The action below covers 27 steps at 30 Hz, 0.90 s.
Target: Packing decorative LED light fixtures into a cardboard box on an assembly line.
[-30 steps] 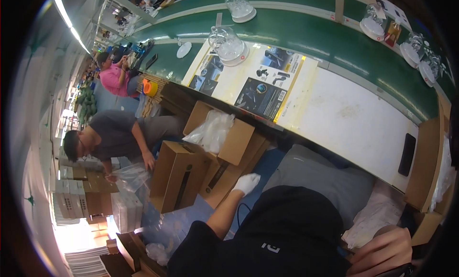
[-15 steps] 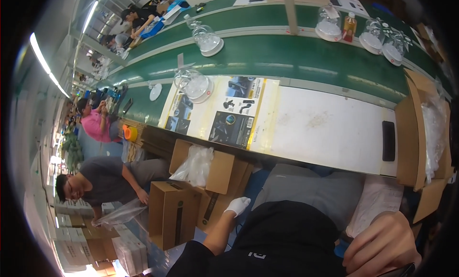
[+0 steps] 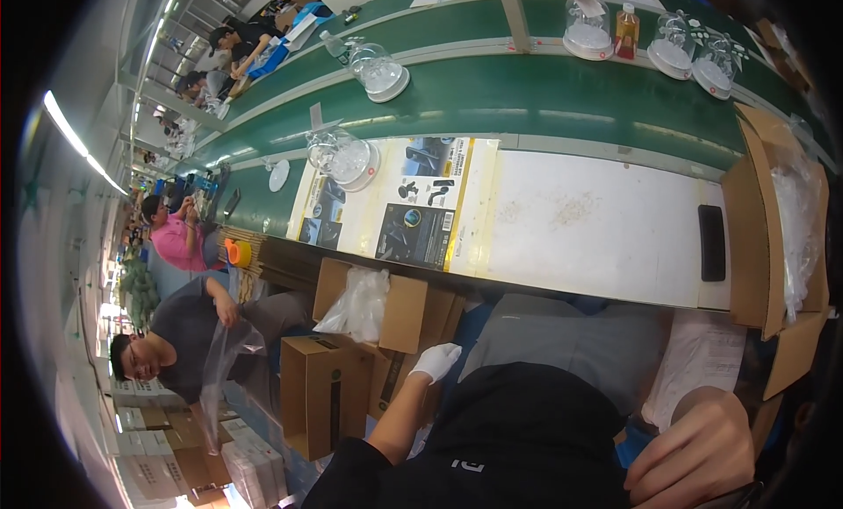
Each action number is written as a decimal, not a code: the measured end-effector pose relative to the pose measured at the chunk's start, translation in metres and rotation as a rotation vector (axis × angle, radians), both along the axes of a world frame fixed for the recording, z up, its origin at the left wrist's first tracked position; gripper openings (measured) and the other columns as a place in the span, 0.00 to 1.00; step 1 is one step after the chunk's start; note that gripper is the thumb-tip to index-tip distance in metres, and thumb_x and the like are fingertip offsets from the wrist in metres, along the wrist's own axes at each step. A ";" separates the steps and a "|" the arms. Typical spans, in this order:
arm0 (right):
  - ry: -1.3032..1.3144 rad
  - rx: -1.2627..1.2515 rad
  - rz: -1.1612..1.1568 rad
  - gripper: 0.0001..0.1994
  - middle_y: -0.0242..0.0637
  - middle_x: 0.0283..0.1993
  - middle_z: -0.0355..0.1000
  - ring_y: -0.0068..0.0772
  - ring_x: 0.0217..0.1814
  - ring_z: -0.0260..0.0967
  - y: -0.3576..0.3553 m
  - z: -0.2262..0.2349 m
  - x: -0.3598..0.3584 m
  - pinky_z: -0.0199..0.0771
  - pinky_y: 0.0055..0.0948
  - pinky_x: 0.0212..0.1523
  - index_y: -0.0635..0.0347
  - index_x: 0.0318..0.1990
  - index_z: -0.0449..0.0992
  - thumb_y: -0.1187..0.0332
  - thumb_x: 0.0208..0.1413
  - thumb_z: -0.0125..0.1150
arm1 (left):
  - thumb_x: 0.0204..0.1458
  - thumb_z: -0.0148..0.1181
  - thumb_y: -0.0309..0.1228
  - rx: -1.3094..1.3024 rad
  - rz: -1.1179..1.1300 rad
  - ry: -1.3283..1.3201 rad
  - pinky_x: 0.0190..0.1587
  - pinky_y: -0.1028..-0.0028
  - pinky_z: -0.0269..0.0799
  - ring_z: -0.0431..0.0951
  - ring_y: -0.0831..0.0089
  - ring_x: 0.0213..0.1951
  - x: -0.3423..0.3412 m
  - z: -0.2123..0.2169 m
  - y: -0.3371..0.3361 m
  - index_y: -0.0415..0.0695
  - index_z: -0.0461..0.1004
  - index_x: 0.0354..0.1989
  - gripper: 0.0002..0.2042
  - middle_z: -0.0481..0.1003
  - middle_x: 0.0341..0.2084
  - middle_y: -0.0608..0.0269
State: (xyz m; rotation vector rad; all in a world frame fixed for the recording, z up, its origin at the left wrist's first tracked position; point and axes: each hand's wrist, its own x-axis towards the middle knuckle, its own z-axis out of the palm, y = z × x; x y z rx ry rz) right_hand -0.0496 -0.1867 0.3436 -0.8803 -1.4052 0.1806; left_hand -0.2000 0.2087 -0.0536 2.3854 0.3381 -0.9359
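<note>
From the head camera, the left hand (image 3: 436, 361), in a white glove, is reaching down to an open cardboard box (image 3: 399, 320) under the white worktable (image 3: 597, 223), its fingers curling loosely at the box edge with nothing visibly gripped; a clear plastic bag (image 3: 358, 303) is bulging out of that box and a taller carton (image 3: 325, 393) is standing just beside it. The right hand (image 3: 698, 452) is hanging bare and half-curled by the lap, empty as far as can be seen, while a crouching co-worker (image 3: 189, 333) is handling a plastic sheet beyond the cartons.

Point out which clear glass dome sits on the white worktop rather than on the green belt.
It is the clear glass dome on a white base, resting at the white worktop's left end on the printed sheets; the others stand on the green conveyor belt.
</note>
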 end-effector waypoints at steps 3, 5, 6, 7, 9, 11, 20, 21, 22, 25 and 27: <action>0.064 0.006 0.062 0.34 0.50 0.26 0.76 0.35 0.21 0.71 0.001 0.003 -0.001 0.72 0.30 0.26 0.70 0.26 0.79 0.40 0.63 0.50 | 0.65 0.44 0.46 0.009 -0.028 0.024 0.59 0.59 0.67 0.74 0.49 0.55 0.004 0.003 0.001 0.43 0.77 0.52 0.22 0.77 0.51 0.47; 0.071 0.008 0.073 0.33 0.50 0.26 0.76 0.35 0.20 0.71 0.001 0.002 0.002 0.72 0.30 0.26 0.69 0.27 0.80 0.41 0.63 0.50 | 0.64 0.47 0.47 -0.007 -0.010 0.044 0.59 0.62 0.68 0.74 0.50 0.56 -0.001 0.001 0.001 0.41 0.76 0.54 0.23 0.77 0.51 0.48; 0.042 0.040 0.092 0.33 0.50 0.26 0.76 0.35 0.20 0.71 0.002 -0.002 0.005 0.72 0.30 0.26 0.68 0.28 0.80 0.41 0.63 0.50 | 0.64 0.47 0.47 -0.008 -0.009 0.044 0.59 0.62 0.68 0.74 0.50 0.56 -0.001 0.000 0.002 0.41 0.76 0.54 0.23 0.77 0.51 0.48; 0.012 0.071 0.110 0.33 0.50 0.26 0.76 0.34 0.20 0.70 0.003 -0.006 0.007 0.72 0.30 0.25 0.67 0.29 0.80 0.40 0.63 0.50 | 0.64 0.47 0.47 0.000 -0.016 0.063 0.59 0.62 0.68 0.74 0.51 0.56 -0.001 -0.001 0.002 0.41 0.76 0.54 0.23 0.77 0.51 0.48; 0.027 0.113 0.099 0.32 0.50 0.27 0.77 0.34 0.19 0.70 0.008 -0.015 0.007 0.72 0.29 0.25 0.67 0.29 0.80 0.41 0.63 0.51 | 0.64 0.47 0.47 0.007 -0.012 0.090 0.59 0.62 0.68 0.74 0.51 0.56 -0.008 -0.002 0.003 0.41 0.76 0.54 0.23 0.77 0.51 0.48; 0.039 0.151 0.071 0.31 0.50 0.27 0.77 0.34 0.19 0.69 0.005 -0.014 0.006 0.72 0.29 0.25 0.67 0.30 0.80 0.42 0.63 0.51 | 0.64 0.47 0.47 -0.011 0.001 0.111 0.59 0.62 0.68 0.75 0.51 0.56 -0.006 -0.003 0.003 0.41 0.76 0.54 0.23 0.77 0.51 0.48; 0.029 0.119 0.063 0.25 0.49 0.27 0.77 0.32 0.17 0.68 0.009 -0.014 0.003 0.70 0.29 0.23 0.57 0.40 0.82 0.43 0.64 0.52 | 0.65 0.44 0.46 -0.020 -0.044 0.109 0.59 0.59 0.67 0.74 0.49 0.55 -0.006 -0.006 -0.003 0.44 0.76 0.53 0.22 0.77 0.51 0.48; 0.086 0.116 0.113 0.19 0.48 0.28 0.77 0.31 0.17 0.68 0.009 -0.015 0.004 0.70 0.28 0.23 0.52 0.45 0.81 0.48 0.64 0.54 | 0.65 0.44 0.46 -0.023 -0.029 0.124 0.59 0.59 0.67 0.74 0.49 0.55 -0.006 -0.005 -0.005 0.44 0.76 0.54 0.22 0.77 0.51 0.47; 0.142 0.113 0.162 0.14 0.48 0.28 0.77 0.31 0.17 0.68 0.008 -0.015 0.004 0.71 0.28 0.23 0.48 0.49 0.80 0.53 0.65 0.56 | 0.65 0.44 0.46 -0.028 -0.032 0.124 0.59 0.59 0.67 0.74 0.49 0.55 -0.005 -0.004 -0.007 0.44 0.76 0.54 0.22 0.77 0.51 0.47; 0.140 -0.042 0.095 0.16 0.45 0.28 0.77 0.30 0.17 0.68 -0.004 -0.012 0.007 0.71 0.27 0.23 0.38 0.58 0.75 0.68 0.64 0.56 | 0.65 0.45 0.44 -0.038 -0.090 0.172 0.60 0.62 0.67 0.73 0.48 0.57 -0.005 -0.003 -0.005 0.41 0.73 0.57 0.22 0.75 0.53 0.45; 0.099 0.029 -0.013 0.18 0.42 0.29 0.77 0.30 0.17 0.67 -0.005 -0.026 0.011 0.73 0.27 0.24 0.41 0.55 0.74 0.77 0.61 0.54 | 0.65 0.45 0.43 -0.032 -0.074 0.179 0.60 0.62 0.67 0.73 0.49 0.57 -0.017 -0.010 0.002 0.41 0.73 0.57 0.22 0.75 0.53 0.45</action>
